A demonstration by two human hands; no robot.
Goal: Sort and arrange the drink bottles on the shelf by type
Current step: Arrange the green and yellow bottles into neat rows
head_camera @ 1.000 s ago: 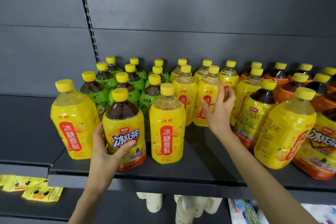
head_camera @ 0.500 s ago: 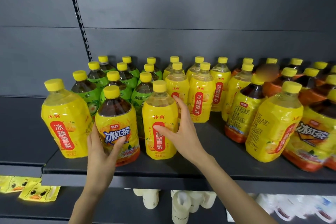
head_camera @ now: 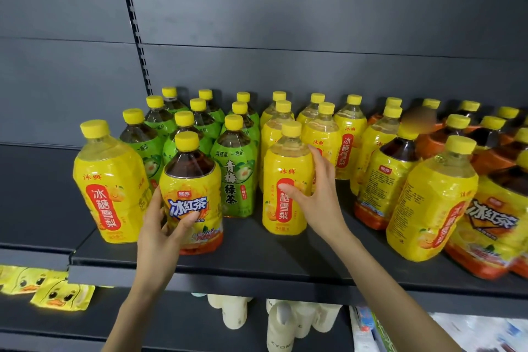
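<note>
On the dark shelf [head_camera: 257,263] stand rows of yellow-capped drink bottles. My left hand [head_camera: 165,226] grips a dark iced-tea bottle [head_camera: 191,180] with a yellow and orange label at the shelf front. My right hand [head_camera: 314,194] holds the right side of a yellow pear-drink bottle [head_camera: 285,174], thumb across its red label. Another pear-drink bottle [head_camera: 108,180] stands at the far left. Green-tea bottles [head_camera: 235,168] fill the back left, pear-drink bottles [head_camera: 350,134] the back middle, and iced-tea bottles [head_camera: 494,220] the right.
A slotted upright [head_camera: 134,26] runs up the grey back panel. A lower shelf to the left holds yellow duck packets [head_camera: 57,293]. Beneath the shelf are pale cream bottles [head_camera: 231,311] and printed packs [head_camera: 457,331] at the lower right.
My right hand came back from the rear pear-drink row and closed on the front pear-drink bottle, which now stands further right of the iced-tea bottle. The left hand has stayed on the iced-tea bottle.
</note>
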